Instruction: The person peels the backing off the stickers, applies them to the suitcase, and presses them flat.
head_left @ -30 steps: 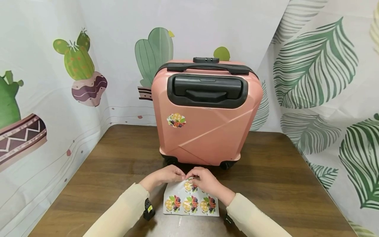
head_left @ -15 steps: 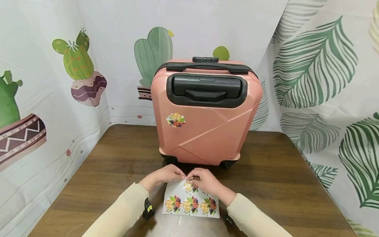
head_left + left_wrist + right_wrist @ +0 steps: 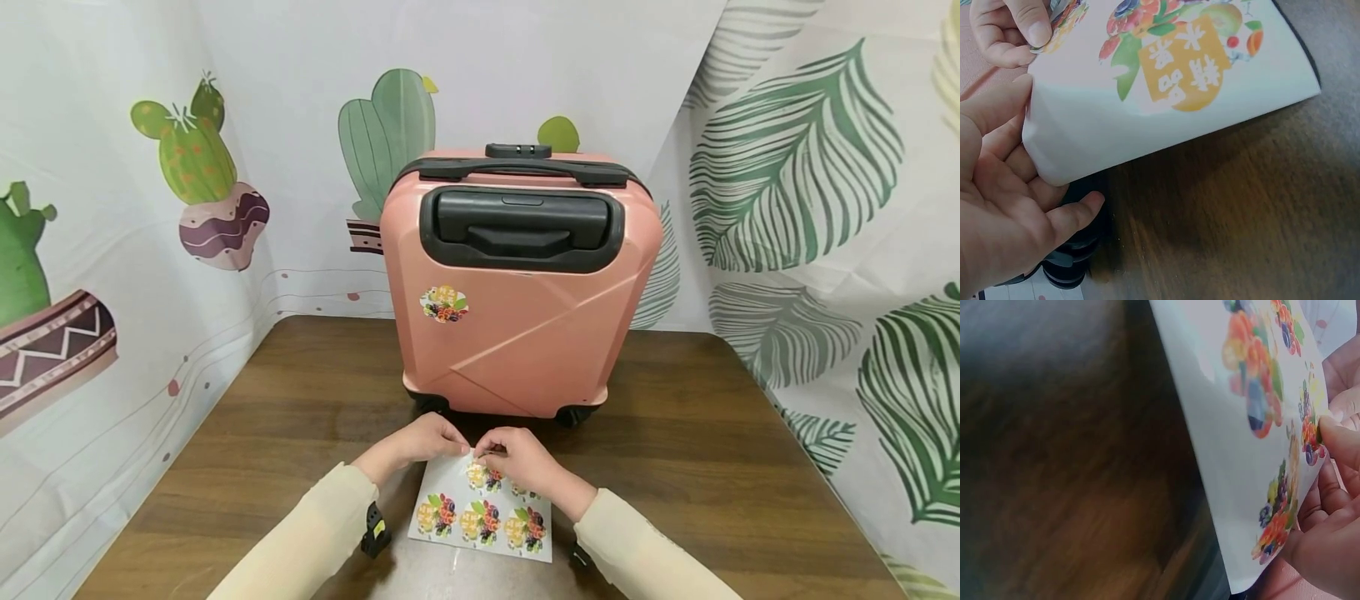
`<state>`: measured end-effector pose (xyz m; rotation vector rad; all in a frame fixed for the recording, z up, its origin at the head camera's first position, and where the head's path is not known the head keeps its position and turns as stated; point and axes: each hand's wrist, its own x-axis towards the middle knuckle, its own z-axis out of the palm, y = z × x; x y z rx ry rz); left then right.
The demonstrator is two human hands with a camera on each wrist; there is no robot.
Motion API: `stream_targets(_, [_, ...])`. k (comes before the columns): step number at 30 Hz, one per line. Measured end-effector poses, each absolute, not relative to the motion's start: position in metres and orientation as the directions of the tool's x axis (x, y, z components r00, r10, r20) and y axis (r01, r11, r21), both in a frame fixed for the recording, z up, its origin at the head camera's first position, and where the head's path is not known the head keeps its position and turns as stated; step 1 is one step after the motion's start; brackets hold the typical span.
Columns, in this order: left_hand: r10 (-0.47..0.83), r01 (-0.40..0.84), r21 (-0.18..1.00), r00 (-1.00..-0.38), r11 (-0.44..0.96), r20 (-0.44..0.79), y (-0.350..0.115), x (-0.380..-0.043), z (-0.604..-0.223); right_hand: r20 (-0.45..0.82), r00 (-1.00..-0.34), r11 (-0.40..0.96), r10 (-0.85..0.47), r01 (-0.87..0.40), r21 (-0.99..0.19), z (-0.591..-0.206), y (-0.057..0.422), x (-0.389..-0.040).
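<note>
A white sheet of stickers (image 3: 447, 482) with several fruit prints lies in front of the suitcase, its far edge raised. My left hand (image 3: 420, 439) pinches that far edge; in the left wrist view the thumb is on the printed face and the other fingers are behind. Close beside it, my right hand (image 3: 521, 458) pinches at a fruit sticker (image 3: 1311, 440) near the sheet's top edge, its fingertips right at the sticker's rim. The pink suitcase (image 3: 517, 333) stands upright behind both hands, bearing one fruit sticker (image 3: 444, 305) on its left side.
The brown wooden table (image 3: 712, 467) carries the suitcase and sheet. The suitcase's black handle recess (image 3: 525, 229) faces me, and its wheels (image 3: 576, 416) rest on the tabletop. A printed cloth (image 3: 300, 100) with cacti and leaves hangs behind the table.
The sheet has turned slightly, its near right corner swinging toward me. My hands have drawn a little apart at the top edge, the right one shifting slightly right and down.
</note>
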<state>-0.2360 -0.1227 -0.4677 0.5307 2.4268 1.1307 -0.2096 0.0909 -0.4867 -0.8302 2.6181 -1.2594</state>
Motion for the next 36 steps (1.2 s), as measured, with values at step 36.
stream_targets(36, [0.486,0.314,0.661,-0.869,0.682,-0.089,-0.1258,-0.2380,-0.4739,0.245,-0.823,0.534,-0.513,-0.529,-0.659,-0.4865,0.0918,-0.2045])
